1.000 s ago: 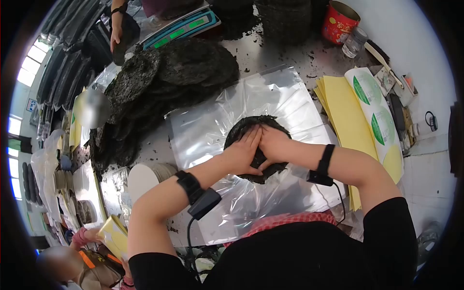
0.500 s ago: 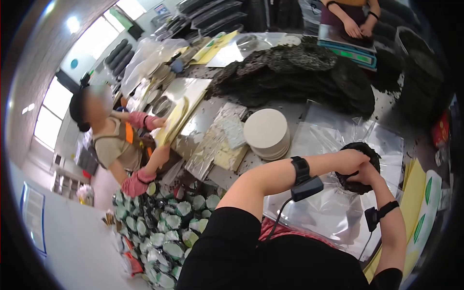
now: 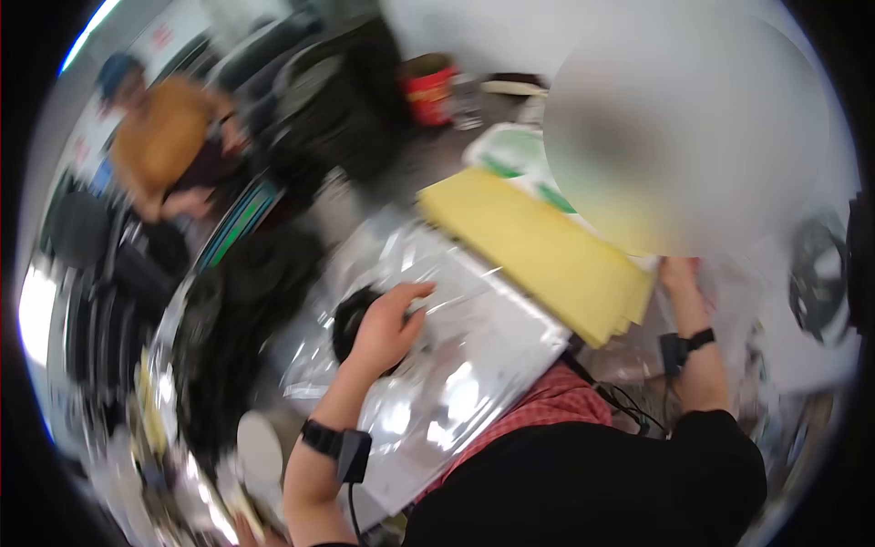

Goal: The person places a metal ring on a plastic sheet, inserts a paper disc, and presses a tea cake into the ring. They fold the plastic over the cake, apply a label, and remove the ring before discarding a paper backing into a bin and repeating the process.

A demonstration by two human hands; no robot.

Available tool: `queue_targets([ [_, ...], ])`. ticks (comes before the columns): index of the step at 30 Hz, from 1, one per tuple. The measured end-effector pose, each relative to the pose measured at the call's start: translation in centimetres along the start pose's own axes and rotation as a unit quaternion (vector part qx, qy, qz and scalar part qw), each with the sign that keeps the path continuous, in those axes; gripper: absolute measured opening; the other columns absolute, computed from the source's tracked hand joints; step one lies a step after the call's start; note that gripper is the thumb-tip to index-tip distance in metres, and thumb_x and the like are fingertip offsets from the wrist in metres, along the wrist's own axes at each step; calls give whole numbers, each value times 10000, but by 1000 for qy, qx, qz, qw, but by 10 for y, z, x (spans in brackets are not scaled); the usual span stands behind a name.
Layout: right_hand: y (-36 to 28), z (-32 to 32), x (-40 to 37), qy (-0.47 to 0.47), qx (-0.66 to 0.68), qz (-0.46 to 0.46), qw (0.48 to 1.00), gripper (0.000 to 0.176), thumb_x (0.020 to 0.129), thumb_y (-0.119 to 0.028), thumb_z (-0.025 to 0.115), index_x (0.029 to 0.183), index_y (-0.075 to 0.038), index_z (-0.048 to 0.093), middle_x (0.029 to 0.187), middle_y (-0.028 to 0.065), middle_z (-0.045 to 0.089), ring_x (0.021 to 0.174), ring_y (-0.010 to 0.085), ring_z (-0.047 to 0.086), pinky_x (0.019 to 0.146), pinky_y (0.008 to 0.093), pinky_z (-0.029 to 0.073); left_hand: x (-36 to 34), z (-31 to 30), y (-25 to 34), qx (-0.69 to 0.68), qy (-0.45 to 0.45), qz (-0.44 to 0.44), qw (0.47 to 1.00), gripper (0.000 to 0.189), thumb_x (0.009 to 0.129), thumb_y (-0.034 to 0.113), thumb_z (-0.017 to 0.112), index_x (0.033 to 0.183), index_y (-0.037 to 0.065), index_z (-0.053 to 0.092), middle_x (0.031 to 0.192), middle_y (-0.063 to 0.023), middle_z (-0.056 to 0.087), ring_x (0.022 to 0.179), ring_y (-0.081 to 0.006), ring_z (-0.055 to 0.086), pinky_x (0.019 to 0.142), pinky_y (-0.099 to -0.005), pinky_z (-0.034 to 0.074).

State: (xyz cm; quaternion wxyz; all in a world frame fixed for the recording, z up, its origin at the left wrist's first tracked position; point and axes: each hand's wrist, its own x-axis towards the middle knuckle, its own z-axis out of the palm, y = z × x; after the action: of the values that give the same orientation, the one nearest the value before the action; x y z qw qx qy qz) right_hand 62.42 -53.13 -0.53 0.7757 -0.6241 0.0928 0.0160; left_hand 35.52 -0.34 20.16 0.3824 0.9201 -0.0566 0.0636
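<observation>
Mostly the view is smearing with motion, so edges are running together and small things are not reading clearly. A soft grey patch is covering the upper right and cutting off the fingers of the right hand (image 3: 679, 275), so I cannot tell whether it is spread or gripping; it is lying just past the far end of the stack of yellow sheets (image 3: 547, 257), near its corner. The dark round cake (image 3: 349, 321) is lying on the clear plastic bag (image 3: 456, 374) on the table (image 3: 365, 205), left of the yellow stack; more than half of it is hiding under the left hand (image 3: 387, 324). Being round, it is showing no long axis, and whether it is lying quite flat is hard to judge. The left hand is resting on the cake with fingers stretched out and loosely spread, reaching onto the plastic, pinching nothing that I can see. A dark heap (image 3: 232, 310) is sitting just left of the cake, a red tin (image 3: 428, 91) is standing far back, and another person in an orange top (image 3: 164, 137) is working at the upper left
</observation>
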Motion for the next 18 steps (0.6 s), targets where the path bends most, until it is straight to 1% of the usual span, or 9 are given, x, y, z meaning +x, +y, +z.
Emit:
queue_targets([
  [2, -3, 22, -16, 17, 151, 22, 988, 287, 870, -169, 661, 1072, 26, 604, 1017, 105, 656, 925, 186, 629, 812, 317, 504, 41, 21, 6, -1, -59, 26, 998, 330, 846, 41, 578, 1176, 38, 587, 1095, -158, 635, 1011, -308, 617, 871, -372, 490],
  [4, -20, 42, -13, 39, 66, 62, 995, 271, 880, -151, 648, 1086, 20, 603, 1032, 100, 657, 922, 180, 634, 810, 331, 512, 76, 38, 10, 13, -109, 66, 992, 332, 850, 51, 589, 1182, 41, 582, 1094, -152, 640, 999, -308, 622, 865, -375, 493],
  [8, -57, 43, -1, 2, 89, 36, 995, 304, 872, -133, 654, 1129, 17, 595, 1076, 103, 656, 946, 203, 638, 828, 343, 515, 106, 61, 41, -14, -196, 97, 976, 356, 877, 80, 592, 1229, 43, 551, 1119, -146, 638, 1009, -284, 628, 866, -369, 496],
  [11, -61, 43, 10, -60, 94, -1, 994, 345, 861, -119, 659, 1172, 11, 588, 1085, 94, 659, 967, 220, 637, 857, 351, 509, 133, 88, 31, -171, -232, -25, 957, 373, 922, 113, 569, 1280, 26, 511, 1117, -123, 643, 1031, -251, 626, 865, -351, 498],
  [13, -75, 47, -36, -136, 44, -10, 990, 361, 858, -107, 654, 1197, -5, 587, 1093, 81, 660, 981, 223, 633, 883, 350, 500, 151, 104, 15, -326, -202, -150, 911, 530, 949, 262, 566, 1382, 16, 380, 1255, -123, 552, 1111, -261, 573, 910, -366, 486],
  [15, -107, 60, -90, -164, -296, -74, 938, 396, 846, -129, 673, 1215, -19, 586, 1105, 85, 663, 989, 215, 631, 905, 354, 487, 168, 120, 13, -480, -125, -296, 816, 615, 948, 330, 565, 1415, 16, 315, 1327, -133, 489, 1144, -281, 546, 939, -400, 477],
  [16, -114, 63, -99, -238, -349, -74, 904, 420, 835, -166, 693, 1213, -19, 587, 1127, 97, 655, 1006, 214, 624, 917, 346, 479, 180, 130, 11, -525, -96, -339, 775, 677, 948, 412, 542, 1446, 62, 245, 1381, -132, 413, 1189, -297, 504, 956, -460, 469],
  [17, -118, 66, -106, -313, -395, -71, 861, 446, 824, -202, 712, 1211, -19, 588, 1149, 109, 647, 1023, 213, 616, 928, 337, 470, 191, 138, 15, -531, -91, -341, 771, 645, 955, 411, 530, 1427, 58, 267, 1385, -131, 400, 1200, -307, 491, 964, -486, 457],
  [18, -125, 72, -112, -344, -389, -59, 853, 471, 826, -239, 710, 1219, -15, 579, 1160, 123, 637, 1039, 221, 611, 933, 341, 465, 201, 145, 20, -534, -85, -345, 767, 615, 962, 409, 519, 1408, 53, 290, 1388, -129, 388, 1210, -317, 478, 972, -512, 445],
])
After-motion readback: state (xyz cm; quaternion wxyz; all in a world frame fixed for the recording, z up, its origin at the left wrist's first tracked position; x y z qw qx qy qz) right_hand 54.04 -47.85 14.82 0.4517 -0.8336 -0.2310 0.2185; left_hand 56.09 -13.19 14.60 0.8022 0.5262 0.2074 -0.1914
